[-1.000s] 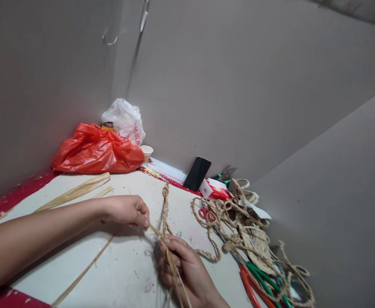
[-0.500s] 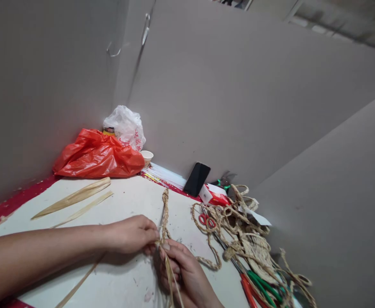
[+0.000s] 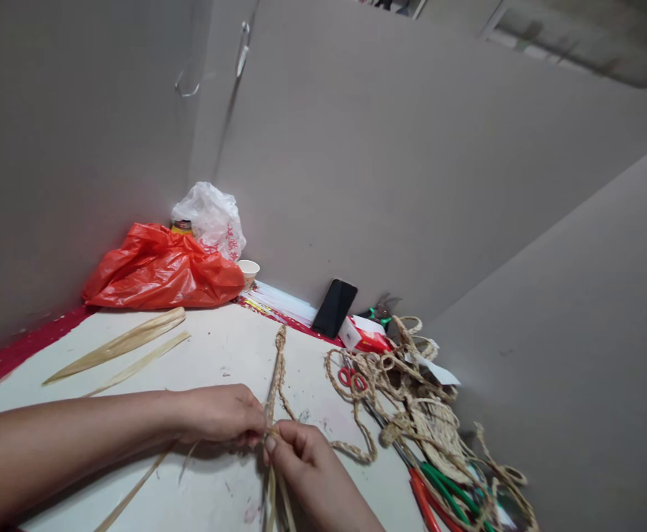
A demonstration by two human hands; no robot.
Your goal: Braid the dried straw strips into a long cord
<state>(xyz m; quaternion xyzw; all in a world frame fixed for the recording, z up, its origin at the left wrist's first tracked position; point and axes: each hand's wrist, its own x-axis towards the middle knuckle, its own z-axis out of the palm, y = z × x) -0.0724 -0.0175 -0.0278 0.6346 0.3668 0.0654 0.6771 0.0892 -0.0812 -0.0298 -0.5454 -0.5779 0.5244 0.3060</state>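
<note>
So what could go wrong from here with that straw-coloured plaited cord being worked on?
Perhaps three things. The flat straw-coloured strands hanging below the right hand could slip loose if its pinch eases. The tangled beige braided rope beside it could snag; a tug might drag the small scissors with red ring handles lying among its loops. The flat black phone, propped at a slant, might slide if bumped.

Hands (image 3: 315, 469) close together, fingers (image 3: 286, 452) pinched, left forearm (image 3: 96, 432) extended

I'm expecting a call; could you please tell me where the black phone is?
In the head view, the phone is at the back of the table, just left of the red-and-white box.
</note>
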